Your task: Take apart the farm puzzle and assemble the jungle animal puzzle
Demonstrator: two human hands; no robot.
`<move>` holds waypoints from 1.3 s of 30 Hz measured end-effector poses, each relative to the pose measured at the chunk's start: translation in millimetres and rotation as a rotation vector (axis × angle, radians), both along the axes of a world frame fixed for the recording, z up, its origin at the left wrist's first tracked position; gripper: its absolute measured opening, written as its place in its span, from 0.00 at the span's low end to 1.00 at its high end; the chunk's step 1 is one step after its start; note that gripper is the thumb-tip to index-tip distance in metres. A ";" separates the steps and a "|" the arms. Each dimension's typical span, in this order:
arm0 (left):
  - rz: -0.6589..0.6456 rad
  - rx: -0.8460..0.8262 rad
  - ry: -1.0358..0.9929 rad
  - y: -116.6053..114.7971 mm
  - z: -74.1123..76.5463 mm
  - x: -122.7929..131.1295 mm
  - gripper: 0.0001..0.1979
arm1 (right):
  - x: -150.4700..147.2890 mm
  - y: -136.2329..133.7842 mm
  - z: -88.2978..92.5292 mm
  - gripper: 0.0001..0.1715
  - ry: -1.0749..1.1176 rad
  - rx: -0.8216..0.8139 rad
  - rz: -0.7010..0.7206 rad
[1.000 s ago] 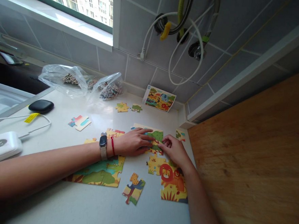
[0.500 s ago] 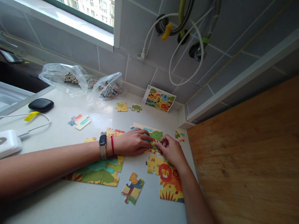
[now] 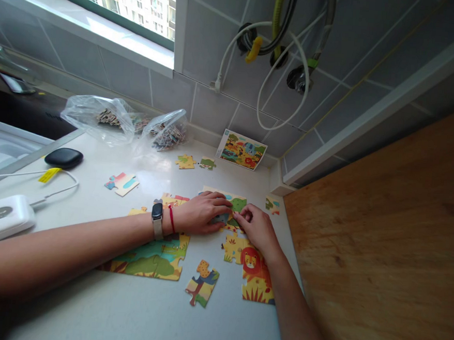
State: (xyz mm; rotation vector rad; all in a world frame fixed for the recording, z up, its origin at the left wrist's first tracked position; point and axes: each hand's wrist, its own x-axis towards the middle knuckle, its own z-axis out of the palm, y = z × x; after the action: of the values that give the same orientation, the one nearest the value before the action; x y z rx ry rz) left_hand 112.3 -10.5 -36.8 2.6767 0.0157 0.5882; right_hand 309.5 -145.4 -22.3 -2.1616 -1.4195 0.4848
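Note:
My left hand (image 3: 207, 211) lies flat with its fingers stretched over a joined puzzle section (image 3: 239, 204) showing green and blue. At that section's right side, my right hand (image 3: 258, 228) pinches a puzzle piece, mostly hidden by the fingers. Just below is another joined section with a red-maned lion (image 3: 251, 259), partly under my right wrist. My left forearm crosses above a larger joined green section (image 3: 154, 266), hiding part of it. A small joined cluster with a tree trunk (image 3: 203, 285) rests between the two sections, nearer to me.
Loose pieces include a pink-and-blue one (image 3: 122, 183), a yellow one (image 3: 185, 161) and a green one (image 3: 273, 206). A picture card (image 3: 242, 150) leans on the wall. Plastic bags of pieces (image 3: 167, 135), a black case (image 3: 63, 158) and a white charger (image 3: 4, 214) stand left. A wooden panel (image 3: 378, 227) borders the right.
My right hand has shifted very slightly at the section's right side, its fingertips still together. My left hand stays over the section, with its fingers a little higher in view.

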 end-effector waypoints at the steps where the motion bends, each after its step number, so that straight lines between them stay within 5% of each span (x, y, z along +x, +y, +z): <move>1: -0.001 0.007 0.000 -0.1 0.2 -0.2 0.18 | -0.4 0.0 0.0 0.15 -0.009 -0.001 0.003; 13: 0.010 0.061 0.032 -1.0 1.6 -1.1 0.13 | 11.4 -8.6 20.8 0.22 0.154 0.024 0.058; 20: 0.004 0.059 0.034 -1.7 7.2 -1.6 0.13 | 9.4 -31.9 42.3 0.16 0.227 -0.408 0.328; 26: 0.000 0.067 0.051 -1.5 8.0 -2.0 0.13 | 2.2 -45.3 44.9 0.28 0.053 -0.414 0.298; 32: -0.051 0.086 0.071 1.1 0.1 -2.0 0.26 | 4.5 -54.2 42.2 0.25 0.063 -0.404 0.271; 39: -0.093 0.100 0.112 4.2 0.2 -1.6 0.24 | 12.0 -55.5 38.7 0.23 0.087 -0.395 0.261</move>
State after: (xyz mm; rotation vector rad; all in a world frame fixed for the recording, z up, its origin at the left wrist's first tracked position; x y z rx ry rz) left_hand 110.7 -6.3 -36.5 2.7863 -0.1098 0.4201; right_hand 321.5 -200.9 16.4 -2.2205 -1.6773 1.0181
